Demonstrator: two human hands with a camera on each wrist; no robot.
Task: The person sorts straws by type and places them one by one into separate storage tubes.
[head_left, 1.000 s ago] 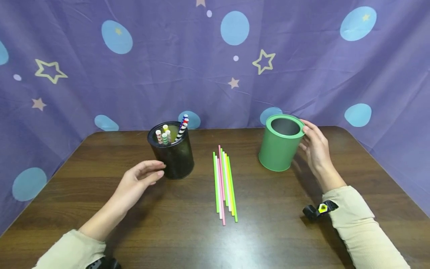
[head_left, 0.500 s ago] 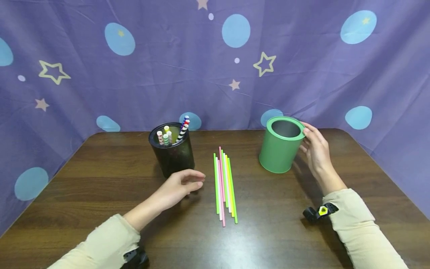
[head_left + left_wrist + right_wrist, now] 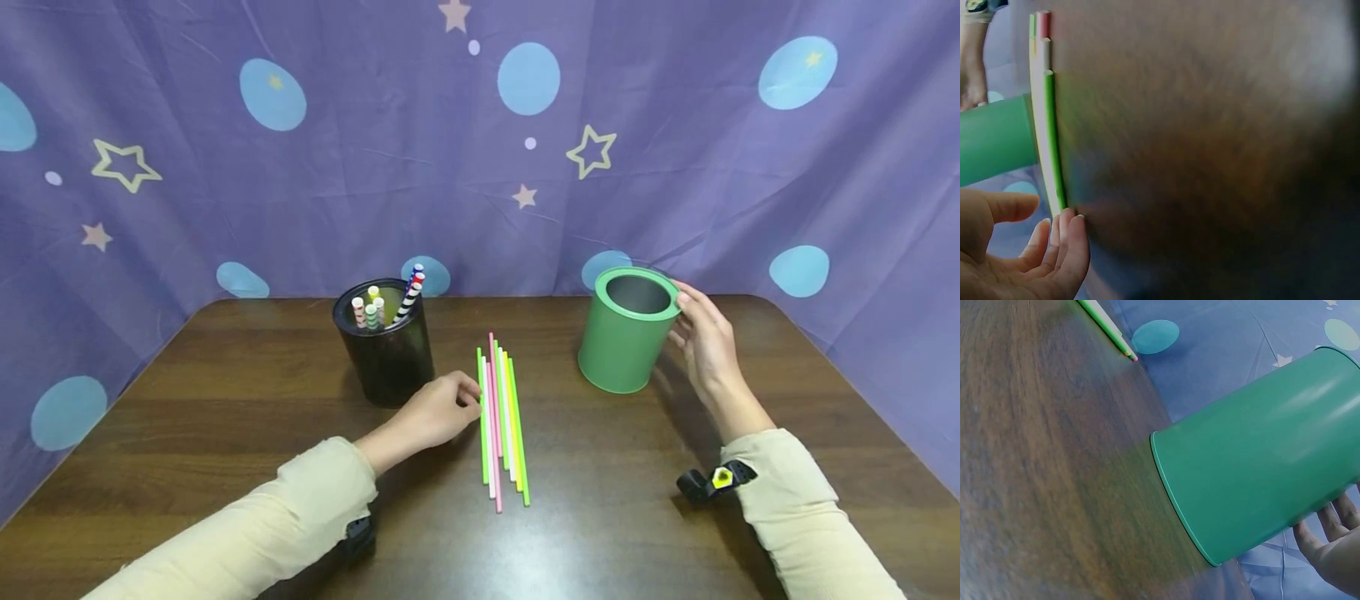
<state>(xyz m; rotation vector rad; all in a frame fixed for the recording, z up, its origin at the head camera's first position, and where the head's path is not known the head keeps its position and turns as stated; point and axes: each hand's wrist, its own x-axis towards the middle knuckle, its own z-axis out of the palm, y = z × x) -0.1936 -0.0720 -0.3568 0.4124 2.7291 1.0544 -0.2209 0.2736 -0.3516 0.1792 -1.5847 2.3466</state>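
A row of thin straw-like sticks in green, white, pink and yellow lies at mid-table. My left hand is at their left side, fingertips right at the outer green stick. In the left wrist view its thumb and fingers are apart, with the fingers loosely bent. At the right stands a green can, upright with a wide rim and an open, dark inside. My right hand holds it at its right side, thumb near the rim and fingers behind; in the right wrist view several fingertips meet its wall.
Behind my left hand stands a black pot with several striped and patterned sticks in it. The brown wooden table ends at a purple curtain with stars and blue dots.
My left hand has moved right, from beside the black pot to the left edge of the straw-like sticks. My right hand stays at the green can.
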